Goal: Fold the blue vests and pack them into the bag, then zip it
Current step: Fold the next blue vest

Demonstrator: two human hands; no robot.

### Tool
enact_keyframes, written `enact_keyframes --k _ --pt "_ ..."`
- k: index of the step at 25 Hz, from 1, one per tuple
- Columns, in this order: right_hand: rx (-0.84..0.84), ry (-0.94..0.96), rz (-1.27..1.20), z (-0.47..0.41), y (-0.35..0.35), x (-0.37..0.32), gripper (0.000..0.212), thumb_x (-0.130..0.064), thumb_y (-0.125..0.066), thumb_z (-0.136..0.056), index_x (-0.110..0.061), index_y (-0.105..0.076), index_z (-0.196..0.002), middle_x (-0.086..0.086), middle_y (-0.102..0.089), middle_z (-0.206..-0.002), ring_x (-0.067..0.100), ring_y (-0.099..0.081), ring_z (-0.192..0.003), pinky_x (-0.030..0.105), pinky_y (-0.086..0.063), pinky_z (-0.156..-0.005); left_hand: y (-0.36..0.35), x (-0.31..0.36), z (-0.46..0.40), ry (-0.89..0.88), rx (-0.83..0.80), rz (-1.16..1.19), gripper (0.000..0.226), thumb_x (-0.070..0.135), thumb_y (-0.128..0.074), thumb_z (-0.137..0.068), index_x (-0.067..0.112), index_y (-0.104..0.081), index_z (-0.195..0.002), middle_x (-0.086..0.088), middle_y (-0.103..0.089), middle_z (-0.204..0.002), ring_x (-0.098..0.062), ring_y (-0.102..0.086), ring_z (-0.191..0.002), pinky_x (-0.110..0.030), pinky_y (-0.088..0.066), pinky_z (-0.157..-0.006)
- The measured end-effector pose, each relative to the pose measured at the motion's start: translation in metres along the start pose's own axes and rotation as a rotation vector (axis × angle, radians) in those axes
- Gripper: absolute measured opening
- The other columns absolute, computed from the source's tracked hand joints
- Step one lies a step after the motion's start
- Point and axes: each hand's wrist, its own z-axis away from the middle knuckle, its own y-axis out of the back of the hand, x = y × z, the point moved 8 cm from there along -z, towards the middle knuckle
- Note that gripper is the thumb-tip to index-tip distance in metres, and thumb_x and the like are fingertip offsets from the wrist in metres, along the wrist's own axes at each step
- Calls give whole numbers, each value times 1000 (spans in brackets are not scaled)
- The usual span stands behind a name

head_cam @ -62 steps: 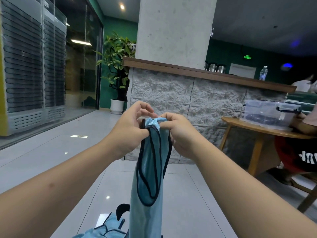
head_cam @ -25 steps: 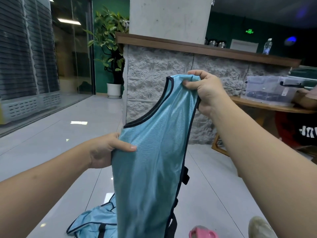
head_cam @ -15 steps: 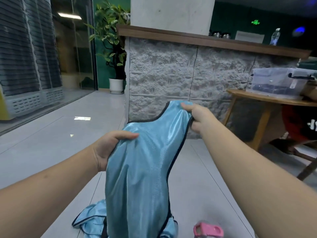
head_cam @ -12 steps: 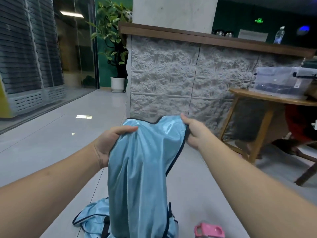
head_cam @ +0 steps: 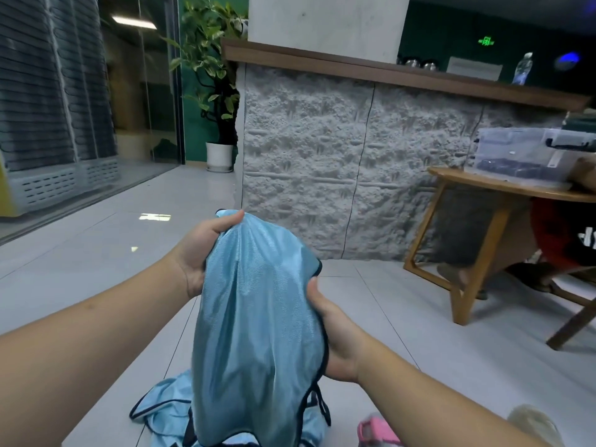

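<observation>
A shiny light-blue vest [head_cam: 258, 324] with dark trim hangs doubled over in front of me. My left hand [head_cam: 200, 253] grips its upper left edge, thumb on top of the fabric. My right hand [head_cam: 332, 333] holds the right side lower down, fingers hidden behind the cloth. More blue vest fabric [head_cam: 161, 411] lies crumpled on the floor beneath. No bag is visible to me.
A pink object [head_cam: 375, 430] lies on the pale tiled floor at the bottom right. A wooden table [head_cam: 467, 237] with a clear plastic box [head_cam: 522, 156] stands at the right, a seated person behind it. A stone-faced counter [head_cam: 354, 162] and a potted plant [head_cam: 216, 91] are ahead.
My right hand has come down from holding the vest's top high to its lower right side. The vest has folded over, and my left hand has risen to its top edge.
</observation>
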Motion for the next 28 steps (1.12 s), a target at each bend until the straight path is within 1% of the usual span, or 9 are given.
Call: enact_keyframes --k 2,6,9,12,15,18,22,24,28 --pt "8 -12 33 3 2 -2 54 -44 -79 -86 -7 -76 -124 15 -70 -132 30 -69 -120 45 -53 -106 -1 0 3 1 1 11 53 43 -58 -99 4 -83 -74 -16 -77 -84 -29 -77 -69 -39 -64 -57" --pt "127 -57 41 1 12 3 30 -7 -76 -87 6 -74 -114 19 -76 -117 31 -76 -99 39 -62 -85 5 -6 -1 14 45 29 44 44 -61 -98 4 -80 -99 -17 -76 -105 -31 -77 -85 -44 -65 -73" --pt "258 21 20 1 27 -10 29 1 -74 -88 8 -72 -116 20 -77 -113 35 -74 -109 45 -59 -95 17 -20 -7 34 104 71 50 47 -56 -101 3 -65 -125 -21 -76 -112 -35 -78 -91 -49 -58 -81" --pt "314 91 -38 8 35 -32 24 2 -73 -90 8 -72 -113 19 -78 -109 32 -76 -100 43 -60 -87 18 -33 -5 86 -17 -50 51 52 -52 -101 14 -69 -130 -16 -75 -119 -35 -72 -109 -53 -50 -97" --pt "333 119 -54 10 41 -51 24 1 -68 -93 9 -71 -116 19 -78 -108 29 -76 -92 39 -61 -77 23 -43 -7 146 -74 -288 44 11 -65 -93 8 -63 -137 -20 -69 -132 -39 -65 -123 -54 -45 -112" --pt "409 190 -29 8 49 -68 24 0 -67 -94 6 -67 -118 16 -79 -94 26 -77 -77 36 -62 -64 33 -48 -14 192 30 -485 51 -3 -68 -92 10 -59 -141 -12 -74 -122 -35 -71 -107 -55 -53 -102" --pt "353 280 -34 4 50 -82 47 11 -65 -92 -17 -59 -130 12 -72 -110 25 -75 -83 39 -62 -75 46 -47 -29 165 183 -318 68 3 -70 -94 25 -42 -152 -4 -67 -131 -25 -71 -89 -45 -64 -76" --pt "317 236 113 0 46 -83 40 14 -63 -91 -11 -69 -122 14 -77 -103 23 -77 -76 35 -63 -72 50 -46 -38 146 202 -368 47 10 -69 -97 12 -57 -143 -10 -67 -134 -23 -72 -84 -37 -63 -65" --pt "400 178 579 -7 51 -91 35 15 -68 -88 -10 -76 -113 22 -73 -117 29 -74 -86 39 -64 -82 48 -46 -44 137 90 -592 31 17 -67 -99 -5 -69 -121 -17 -75 -120 -23 -73 -97 -31 -60 -75"
